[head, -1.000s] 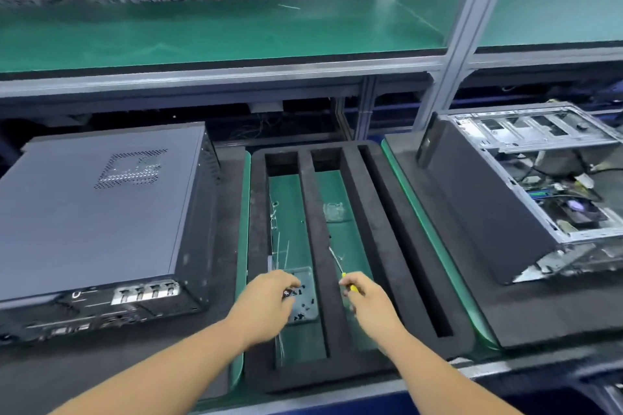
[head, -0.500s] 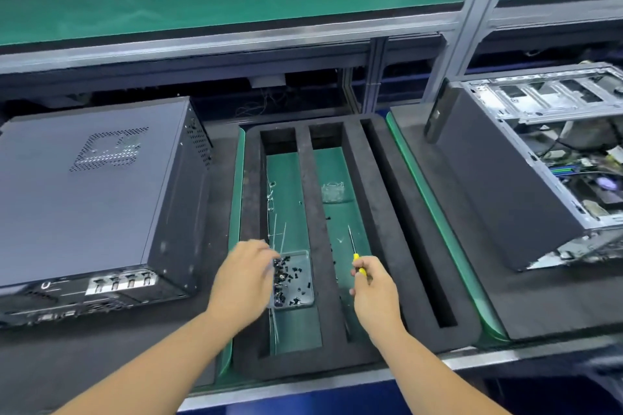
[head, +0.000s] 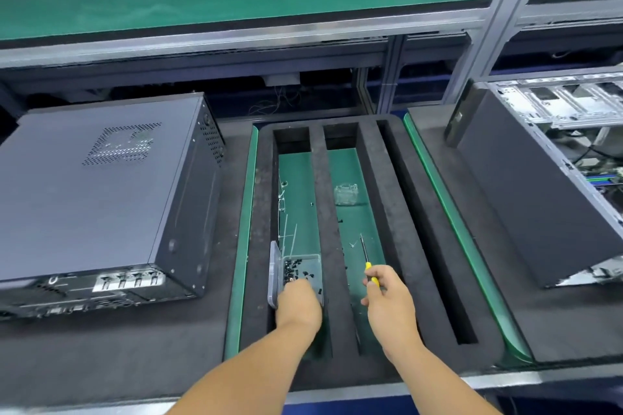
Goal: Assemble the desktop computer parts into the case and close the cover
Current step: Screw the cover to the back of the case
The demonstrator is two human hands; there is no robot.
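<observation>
Head view: left hand (head: 298, 303) reaches into the clear screw box (head: 296, 274), fingers curled among the black screws (head: 295, 268); whether it pinches one cannot be told. Right hand (head: 391, 300) grips a yellow-handled screwdriver (head: 369, 266). Both occupy the foam tray (head: 374, 212). Closed case (head: 101, 199) lies left; open case (head: 553, 178) right.
</observation>
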